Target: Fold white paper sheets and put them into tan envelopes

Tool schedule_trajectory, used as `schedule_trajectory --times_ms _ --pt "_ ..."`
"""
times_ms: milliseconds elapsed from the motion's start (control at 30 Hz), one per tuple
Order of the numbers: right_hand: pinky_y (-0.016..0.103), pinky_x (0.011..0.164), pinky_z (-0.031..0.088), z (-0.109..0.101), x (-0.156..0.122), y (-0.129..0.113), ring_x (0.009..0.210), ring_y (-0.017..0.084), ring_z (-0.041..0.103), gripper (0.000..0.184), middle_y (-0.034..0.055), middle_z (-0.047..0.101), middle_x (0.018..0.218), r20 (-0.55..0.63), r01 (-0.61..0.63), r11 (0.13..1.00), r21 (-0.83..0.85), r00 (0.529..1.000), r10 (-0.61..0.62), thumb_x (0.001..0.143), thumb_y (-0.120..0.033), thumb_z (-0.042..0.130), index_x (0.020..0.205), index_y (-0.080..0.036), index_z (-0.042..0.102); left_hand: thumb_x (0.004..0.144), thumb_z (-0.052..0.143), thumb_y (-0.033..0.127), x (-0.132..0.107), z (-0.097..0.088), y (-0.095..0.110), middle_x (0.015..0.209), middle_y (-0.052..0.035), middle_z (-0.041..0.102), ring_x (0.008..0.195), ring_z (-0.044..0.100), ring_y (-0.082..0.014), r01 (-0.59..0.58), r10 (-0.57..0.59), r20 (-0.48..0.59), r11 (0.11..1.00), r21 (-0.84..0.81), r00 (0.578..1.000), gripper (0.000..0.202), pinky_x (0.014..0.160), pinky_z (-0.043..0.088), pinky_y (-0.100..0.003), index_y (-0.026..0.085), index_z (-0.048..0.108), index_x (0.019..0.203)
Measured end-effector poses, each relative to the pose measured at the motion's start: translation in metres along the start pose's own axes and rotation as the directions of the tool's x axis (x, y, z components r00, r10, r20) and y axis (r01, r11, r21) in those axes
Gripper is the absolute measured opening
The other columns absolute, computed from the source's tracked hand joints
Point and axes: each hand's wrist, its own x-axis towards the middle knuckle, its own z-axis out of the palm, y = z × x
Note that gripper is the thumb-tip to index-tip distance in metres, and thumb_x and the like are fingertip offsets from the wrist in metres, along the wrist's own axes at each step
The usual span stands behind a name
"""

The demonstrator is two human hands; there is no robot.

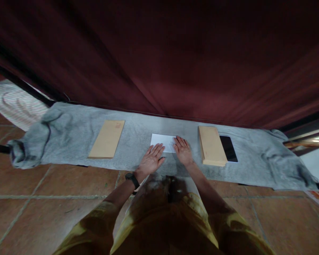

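Note:
A white sheet of folded-looking paper [163, 139] lies flat on the grey cloth in front of me. My left hand [152, 160] rests on its lower left part, palm down with the fingers stretched out. On the paper's right end lies my right hand [183, 150], also flat with its fingers extended. Left of the paper is a thin stack of brown envelopes [107, 139]. A thicker pile of brown envelopes [212, 145] sits to the right of my right hand.
A dark smartphone [230, 148] lies beside the thicker pile, partly under it or against it. The grey cloth [138, 122] covers a long narrow surface, bunched at both ends. Behind it hangs a dark red curtain [170, 71]. Brown floor tiles [69, 184] show in front.

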Motion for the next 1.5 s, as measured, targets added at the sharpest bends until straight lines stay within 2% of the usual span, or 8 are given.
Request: schedule_trajectory --times_ms 100,267,433,633,900,1133,1367,1500 --pt "0.045 0.124 0.029 -0.003 -0.006 -0.008 0.149 0.023 0.039 0.051 0.0109 0.047 0.157 0.002 0.025 1.0 0.019 1.0 -0.025 0.109 -0.034 0.029 0.151 -0.013 0.049 0.104 0.039 0.043 0.0 0.0 0.0 0.16 -0.0106 0.044 0.151 0.037 -0.0235 0.001 -0.001 0.002 1.0 -0.001 1.0 0.055 0.126 0.027 -0.047 0.018 0.044 0.153" --pt "0.043 0.126 0.028 0.005 -0.016 -0.039 0.149 0.021 0.04 0.049 0.008 0.045 0.159 0.056 0.143 0.988 0.063 0.988 -0.147 0.109 -0.033 0.031 0.151 -0.015 0.049 0.104 0.039 0.041 0.0 0.003 -0.001 0.161 -0.0124 0.042 0.152 0.035 -0.0247 -0.001 0.002 0.01 1.0 -0.011 1.0 0.056 0.127 0.027 -0.048 0.014 0.043 0.153" --pt "0.045 0.126 0.027 0.017 -0.017 -0.059 0.149 0.023 0.039 0.05 0.0093 0.044 0.159 0.078 0.136 0.99 0.046 0.987 -0.139 0.109 -0.034 0.033 0.152 -0.014 0.047 0.104 0.034 0.031 0.0 0.004 -0.003 0.156 -0.0168 0.048 0.15 0.038 -0.0239 0.016 -0.016 0.002 0.999 -0.037 1.0 0.053 0.126 0.03 -0.047 0.007 0.045 0.151" --pt "0.047 0.125 0.028 0.016 -0.012 -0.051 0.149 0.023 0.039 0.049 0.0094 0.044 0.159 0.049 0.1 0.994 0.04 0.994 -0.102 0.109 -0.035 0.031 0.149 -0.016 0.052 0.104 0.031 0.03 0.0 0.002 -0.004 0.157 -0.0169 0.046 0.151 0.037 -0.0235 0.036 -0.038 -0.029 0.996 -0.083 0.999 0.053 0.124 0.034 -0.047 0.008 0.044 0.151" --pt "0.051 0.125 0.027 0.017 -0.007 -0.043 0.149 0.026 0.039 0.049 0.0096 0.043 0.16 0.0 0.013 0.999 0.035 1.0 -0.013 0.109 -0.035 0.031 0.15 -0.018 0.051 0.105 0.03 0.031 0.001 0.002 -0.003 0.157 -0.0176 0.047 0.151 0.037 -0.0244 0.038 -0.04 -0.023 0.996 -0.074 0.999 0.053 0.124 0.035 -0.046 0.006 0.047 0.148" --pt "0.052 0.124 0.026 0.017 -0.007 -0.043 0.148 0.027 0.04 0.049 0.0088 0.043 0.16 -0.021 -0.01 1.0 0.013 1.0 0.01 0.108 -0.035 0.031 0.15 -0.019 0.05 0.105 0.03 0.032 0.0 0.002 -0.003 0.157 -0.0147 0.047 0.149 0.039 -0.0235 0.047 -0.049 -0.028 0.997 -0.055 0.998 0.052 0.124 0.033 -0.045 0.009 0.047 0.149" --pt "0.052 0.124 0.026 0.02 -0.009 -0.044 0.148 0.028 0.04 0.048 0.0092 0.044 0.16 -0.039 -0.012 1.0 0.01 0.999 0.012 0.108 -0.033 0.033 0.15 -0.019 0.051 0.105 0.027 0.029 0.028 0.011 0.002 0.158 -0.0159 0.046 0.151 0.036 -0.0252 0.122 -0.123 -0.023 0.992 -0.033 0.992 0.054 0.124 0.032 -0.046 0.008 0.045 0.151" --pt "0.053 0.124 0.026 0.023 -0.009 -0.044 0.147 0.028 0.041 0.047 0.009 0.045 0.159 -0.052 -0.024 1.0 0.001 0.998 0.024 0.107 -0.03 0.033 0.149 -0.02 0.053 0.104 0.028 0.028 0.047 0.02 -0.002 0.161 -0.0141 0.042 0.153 0.033 -0.0273 0.138 -0.139 -0.009 0.99 -0.019 0.99 0.054 0.123 0.031 -0.049 0.011 0.044 0.153"
